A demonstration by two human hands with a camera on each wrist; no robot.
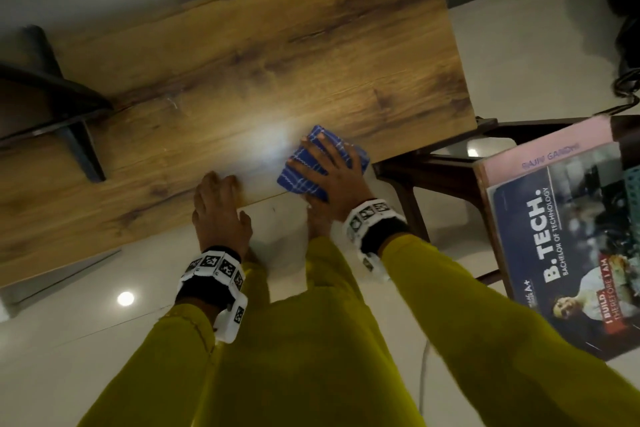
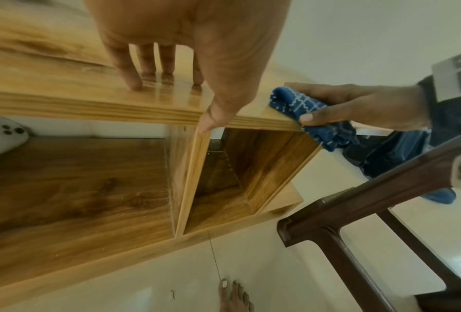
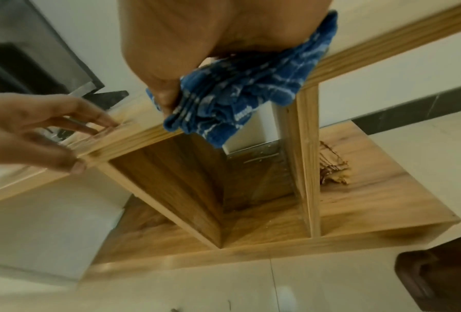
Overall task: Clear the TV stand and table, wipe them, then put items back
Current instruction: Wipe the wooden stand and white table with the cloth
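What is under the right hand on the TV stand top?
A folded blue checked cloth lies under the right hand, pressed onto the TV stand top near its front right corner. The wood directly beneath the cloth is covered and cannot be seen.

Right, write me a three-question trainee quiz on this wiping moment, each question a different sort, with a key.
1. True or false: the right hand presses the blue checked cloth on the top of the wooden TV stand.
2. Multiple choice: where is the left hand? A) gripping the cloth B) fingertips resting on the stand's front edge C) on the dark wooden table
3. Fill in: the large printed word on the poster at the right of the head view is "B. ____".

Key: 1 true; 2 B; 3 TECH
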